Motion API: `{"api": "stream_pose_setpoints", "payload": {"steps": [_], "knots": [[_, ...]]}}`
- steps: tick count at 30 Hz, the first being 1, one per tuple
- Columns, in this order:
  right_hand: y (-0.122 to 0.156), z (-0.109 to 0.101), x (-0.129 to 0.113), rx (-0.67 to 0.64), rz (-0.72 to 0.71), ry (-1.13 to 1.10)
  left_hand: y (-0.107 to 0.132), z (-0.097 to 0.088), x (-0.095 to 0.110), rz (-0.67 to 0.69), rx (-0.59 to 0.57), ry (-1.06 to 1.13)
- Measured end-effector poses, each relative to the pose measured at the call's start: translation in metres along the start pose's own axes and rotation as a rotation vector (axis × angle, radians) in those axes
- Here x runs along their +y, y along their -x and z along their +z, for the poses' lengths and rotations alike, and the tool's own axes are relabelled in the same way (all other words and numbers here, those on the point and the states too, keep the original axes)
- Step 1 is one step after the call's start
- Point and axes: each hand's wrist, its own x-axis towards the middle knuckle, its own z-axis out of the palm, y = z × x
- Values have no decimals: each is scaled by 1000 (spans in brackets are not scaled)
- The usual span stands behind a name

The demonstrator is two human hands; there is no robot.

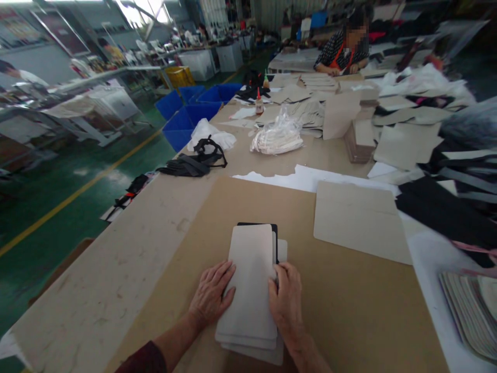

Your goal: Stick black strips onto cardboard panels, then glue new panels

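On the long work table, atop a brown cardboard sheet, lay our stack of grey boards; we steadied it with left hand and right hand, fingers unclenched, pressed against its sides.

Bright, even light overall, no hard shadows. Main source: pale skylight windows top left, blown out to white. Faint sheen on the green painted floor below them. Only thin, soft shadows under the left hand & right hand on the stack of pale grey card sheets. Centre sharp; edges smeared, esp. the black fabric pieces at right & white metal racks at left. Wide-angle lens: the long tan board-covered table fans out twds the bottom corners. Far bkgd soft.
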Motion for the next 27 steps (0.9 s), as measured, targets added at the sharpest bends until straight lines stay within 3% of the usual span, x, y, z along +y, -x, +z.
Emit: {"api": "stream_pose_setpoints", "payload": {"steps": [4, 7, 9, 14, 17, 21, 27], "knots": [[5, 0, -12, -132, 211, -309, 0, 0, -1, 18, 25, -44], [-18, -20, -5, -211, 303, -391, -1, 4, -8, 60, 65, -76], [-46, -54, 14, -236, 256, -309, -3, 8, -13, 93, 102, -83], [-129, -170, 89, -349, 154, -86, -5, 12, -16, 96, 142, -76], [-167, -209, 131, -437, 137, 77, -5, 13, -15, 92, 157, -81], [-194, -213, 165, -525, 134, 249, -4, 15, -16, 103, 173, -95], [-205, -201, 182, -536, 124, 400, -4, 16, -18, 118, 175, -101]]}}
